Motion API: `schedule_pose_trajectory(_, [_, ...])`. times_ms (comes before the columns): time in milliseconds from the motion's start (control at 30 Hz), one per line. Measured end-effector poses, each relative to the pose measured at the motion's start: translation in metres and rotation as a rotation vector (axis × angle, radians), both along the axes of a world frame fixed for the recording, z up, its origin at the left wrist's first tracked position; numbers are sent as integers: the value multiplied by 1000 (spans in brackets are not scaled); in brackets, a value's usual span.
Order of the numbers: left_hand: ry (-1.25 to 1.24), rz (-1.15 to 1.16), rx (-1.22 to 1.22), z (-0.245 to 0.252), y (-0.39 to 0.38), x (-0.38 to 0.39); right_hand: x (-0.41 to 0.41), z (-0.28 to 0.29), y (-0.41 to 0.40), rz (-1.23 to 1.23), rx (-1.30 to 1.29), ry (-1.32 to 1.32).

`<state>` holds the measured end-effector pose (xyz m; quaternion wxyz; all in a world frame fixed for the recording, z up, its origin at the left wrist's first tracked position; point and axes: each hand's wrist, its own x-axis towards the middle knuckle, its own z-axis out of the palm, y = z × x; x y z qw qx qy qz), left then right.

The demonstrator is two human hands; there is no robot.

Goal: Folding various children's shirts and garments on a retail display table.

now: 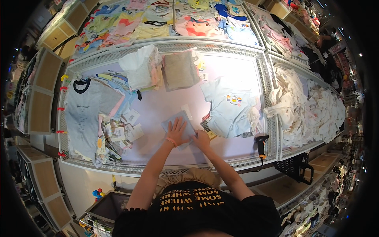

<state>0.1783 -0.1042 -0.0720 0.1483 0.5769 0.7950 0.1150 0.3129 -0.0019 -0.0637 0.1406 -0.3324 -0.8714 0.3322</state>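
On the pale lilac bottom of a white mesh-sided display bin (154, 109) lies a folded grey-blue garment (185, 117). My left hand (177, 130) rests flat on it with the fingers spread. At the garment's right edge, the curled fingers of my right hand (202, 139) pinch the cloth. A white paper tag (186, 109) sticks out beyond the far corner. To the right, a light-blue baby romper (229, 109) with a small printed motif is spread over other clothes. Farther off are a pile of folded garments with a white one on top (139, 71) and a folded grey-brown garment (180, 71).
Overlapping clothes with paper tags fill the left side, a grey T-shirt (86, 106) on top. A handheld barcode scanner (261, 146) hangs on the near right rim. Neighbouring bins hold colourful garments (195, 25) and white clothes (311, 109). A black basket (296, 169) hangs outside, lower right.
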Motion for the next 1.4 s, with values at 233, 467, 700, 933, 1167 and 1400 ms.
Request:
schedule_pose_trajectory(233, [-40,-50,-139,14,-1,-4,12,18,-2,-7,79,-1])
schedule_pose_trajectory(467, [-31,-80,-183,21,3,-5,32,-7,15,135,-12,47])
schedule_pose_trajectory(700, [-8,-72,-202,18,-3,-9,3,-5,2,1,-154,42])
schedule_pose_trajectory(933, [-52,-87,-173,28,-3,-10,22,-24,2,-117,-199,-213])
schedule_pose_trajectory(1167, [-256,914,448,-16,-34,10,-19,3,-3,-99,85,-69])
schedule_pose_trajectory(1400, [-1129,1206,492,-31,-38,20,-49,-1,-3,-53,-42,-293])
